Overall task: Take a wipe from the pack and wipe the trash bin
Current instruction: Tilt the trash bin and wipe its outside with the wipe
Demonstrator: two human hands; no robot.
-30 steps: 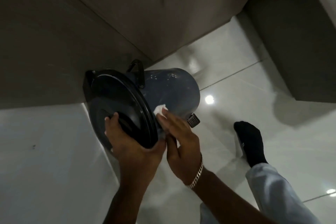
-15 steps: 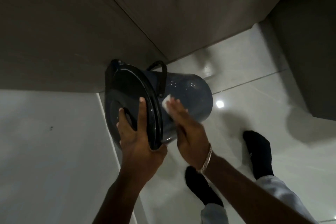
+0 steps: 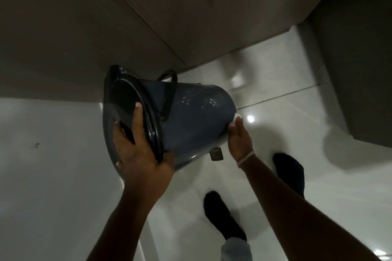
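We've got the bin (image 3: 191,121) tipped on its side, off the floor (image 3: 286,112). Our left hand (image 3: 140,152) clamps the lid (image 3: 125,99) rim at the bin's top end. At the bin's base end, our right hand (image 3: 239,140) pinches the wipe (image 3: 235,117) against the wall. The bin looks light and slick, so the rim's the sure hold. The wipe's soft; flat fingers suit it.
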